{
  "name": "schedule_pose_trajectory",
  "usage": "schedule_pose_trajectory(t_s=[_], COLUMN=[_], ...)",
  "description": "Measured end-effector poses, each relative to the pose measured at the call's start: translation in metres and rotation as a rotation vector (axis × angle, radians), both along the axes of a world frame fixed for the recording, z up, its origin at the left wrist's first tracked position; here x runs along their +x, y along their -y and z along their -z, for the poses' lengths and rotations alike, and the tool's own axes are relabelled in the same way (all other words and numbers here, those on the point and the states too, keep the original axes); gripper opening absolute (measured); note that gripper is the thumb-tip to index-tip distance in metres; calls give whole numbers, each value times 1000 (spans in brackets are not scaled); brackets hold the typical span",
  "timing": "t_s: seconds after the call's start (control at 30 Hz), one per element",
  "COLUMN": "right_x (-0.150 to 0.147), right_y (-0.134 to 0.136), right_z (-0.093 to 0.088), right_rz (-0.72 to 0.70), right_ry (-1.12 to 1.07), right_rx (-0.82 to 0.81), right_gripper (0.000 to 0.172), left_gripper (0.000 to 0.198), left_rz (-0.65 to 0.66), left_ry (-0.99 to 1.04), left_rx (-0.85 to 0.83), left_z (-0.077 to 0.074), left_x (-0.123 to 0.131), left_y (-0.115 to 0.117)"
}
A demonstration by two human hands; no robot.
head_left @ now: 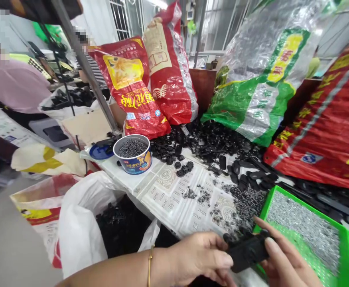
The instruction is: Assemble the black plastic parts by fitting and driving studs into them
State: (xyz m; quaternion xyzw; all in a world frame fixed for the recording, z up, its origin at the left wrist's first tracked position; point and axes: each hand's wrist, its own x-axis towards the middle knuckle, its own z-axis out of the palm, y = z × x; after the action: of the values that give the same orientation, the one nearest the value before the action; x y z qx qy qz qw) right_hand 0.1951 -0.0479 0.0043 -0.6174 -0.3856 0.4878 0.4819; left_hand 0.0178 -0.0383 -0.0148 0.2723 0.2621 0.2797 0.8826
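Observation:
A small black plastic part (247,253), with round wheel-like pieces along its upper edge, is held low over the table's near edge. My left hand (200,255) is closed on its left end, the thumb lying along the near face. At the other end, my right hand (288,257) presses the part with its thumb, while the index finger reaches up behind it. Just beyond my hands, tiny dark metallic pieces (246,201) are spread on the patterned tablecloth (174,199). To the right of the part lies a green tray (301,239) of small silvery pieces.
A tub (134,159) of small dark beads stands at the table's left edge. Heaps of black plastic parts (204,141) lie before red sacks (132,91) and a green-and-clear sack (258,79). Below left, a white sack (78,223) holds black parts. People sit at the far left.

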Motion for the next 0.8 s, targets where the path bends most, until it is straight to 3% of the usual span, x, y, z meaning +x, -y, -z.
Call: schedule_pose_trajectory(t_s=[0.1,0.2,0.33,0.5,0.63,0.8], right_x=[-25,-50,-89,-132,-145,-137], right_y=[-30,-66,-118,-155,-162,-161], right_z=[-12,-18,-10,6,14,10], right_rz=[-243,-519,-551,-885,-910,-862], right_ry=[195,460,887,1278,1340,1354], right_rx=[73,191,469,542,486,427], right_gripper=[47,36,28,39,35,30], left_gripper=[36,34,28,30,31,20], left_rz=[1,-70,-290,-527,-601,-581], left_ry=[103,73,-62,-52,-3,7], left_rx=[-19,-6,-83,-150,-212,-253], left_z=[-7,-10,-9,-8,-8,-8], left_x=[-26,-53,-84,-105,-107,-102], left_y=[-10,-18,-28,-35,-38,-40])
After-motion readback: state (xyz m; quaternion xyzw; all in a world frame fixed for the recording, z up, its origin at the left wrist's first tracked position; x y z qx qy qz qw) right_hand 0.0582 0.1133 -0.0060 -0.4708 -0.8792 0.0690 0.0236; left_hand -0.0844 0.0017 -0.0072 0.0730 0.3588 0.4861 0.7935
